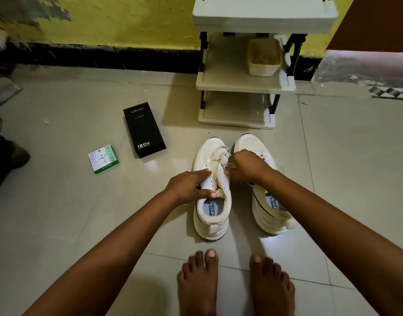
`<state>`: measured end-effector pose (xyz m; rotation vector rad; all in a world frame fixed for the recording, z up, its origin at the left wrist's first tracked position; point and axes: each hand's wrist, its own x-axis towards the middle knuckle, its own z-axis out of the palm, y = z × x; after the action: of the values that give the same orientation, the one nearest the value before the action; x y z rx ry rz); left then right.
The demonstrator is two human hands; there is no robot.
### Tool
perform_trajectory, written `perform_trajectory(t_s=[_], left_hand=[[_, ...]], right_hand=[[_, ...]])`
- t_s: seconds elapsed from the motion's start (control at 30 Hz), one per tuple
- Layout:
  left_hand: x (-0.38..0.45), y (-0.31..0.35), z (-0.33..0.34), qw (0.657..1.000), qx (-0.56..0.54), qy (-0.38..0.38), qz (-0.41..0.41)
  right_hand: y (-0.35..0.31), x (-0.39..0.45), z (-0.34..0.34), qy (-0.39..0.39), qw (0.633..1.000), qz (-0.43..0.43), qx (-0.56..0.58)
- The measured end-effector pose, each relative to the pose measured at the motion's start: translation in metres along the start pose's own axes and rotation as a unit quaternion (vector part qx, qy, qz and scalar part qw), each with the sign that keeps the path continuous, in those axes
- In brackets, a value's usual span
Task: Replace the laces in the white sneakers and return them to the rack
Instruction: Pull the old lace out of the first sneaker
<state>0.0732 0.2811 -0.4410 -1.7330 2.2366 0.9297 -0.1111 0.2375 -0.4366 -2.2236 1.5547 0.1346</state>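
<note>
Two white sneakers stand side by side on the tiled floor, toes toward the rack. My left hand holds the left sneaker by its collar, thumb on the inner rim and fingers along its outer side. Over that sneaker's tongue, my right hand pinches its white lace. My right wrist and forearm hide part of the right sneaker. The white rack stands just beyond the sneakers, against the wall.
A beige lidded container sits on the rack's middle shelf. A black phone box and a small green-and-white packet lie on the floor to the left. My bare feet are just behind the sneakers.
</note>
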Motion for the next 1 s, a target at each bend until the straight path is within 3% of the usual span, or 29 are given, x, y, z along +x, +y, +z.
perform_trajectory(t_s=[0.1, 0.17, 0.27, 0.4, 0.53, 0.63, 0.7, 0.77, 0.8, 0.83, 0.93, 1.0], left_hand=[[0.001, -0.002, 0.002, 1.000, -0.008, 0.002, -0.006], [0.001, -0.003, 0.003, 1.000, -0.014, 0.001, -0.009], [0.001, -0.004, 0.003, 1.000, -0.016, 0.001, -0.006], [0.001, -0.004, 0.003, 1.000, -0.019, 0.003, -0.004], [0.001, -0.005, 0.003, 1.000, -0.024, 0.004, -0.004], [0.001, -0.004, 0.003, 1.000, -0.017, 0.005, -0.001], [0.001, -0.004, 0.003, 1.000, -0.021, 0.005, -0.002], [0.002, -0.004, 0.003, 1.000, -0.027, 0.003, -0.003], [0.001, -0.004, 0.002, 1.000, -0.026, 0.002, -0.006], [0.001, -0.003, 0.002, 1.000, -0.021, 0.003, -0.009], [0.001, 0.000, 0.001, 1.000, 0.007, 0.008, -0.025], [0.002, 0.002, 0.000, 0.999, 0.016, 0.012, -0.027]], right_hand=[[0.001, -0.001, 0.009, 0.047, 0.999, 0.012, 0.016], [0.005, -0.001, 0.006, 0.079, 0.992, 0.021, 0.101], [0.006, -0.002, -0.012, 0.159, 0.959, 0.031, 0.232], [-0.002, -0.005, -0.028, 0.239, 0.915, 0.011, 0.326], [-0.004, 0.001, -0.030, 0.285, 0.869, 0.042, 0.403], [-0.008, 0.006, -0.030, 0.274, 0.852, 0.085, 0.438], [-0.015, 0.011, -0.032, 0.227, 0.799, 0.109, 0.547], [-0.020, 0.015, -0.035, 0.160, 0.712, 0.129, 0.671], [-0.022, 0.016, -0.035, 0.132, 0.694, 0.140, 0.694], [-0.023, 0.016, -0.034, 0.108, 0.703, 0.153, 0.686], [-0.024, 0.009, -0.035, 0.106, 0.779, 0.163, 0.596], [-0.026, 0.002, -0.048, 0.111, 0.774, 0.144, 0.607]])
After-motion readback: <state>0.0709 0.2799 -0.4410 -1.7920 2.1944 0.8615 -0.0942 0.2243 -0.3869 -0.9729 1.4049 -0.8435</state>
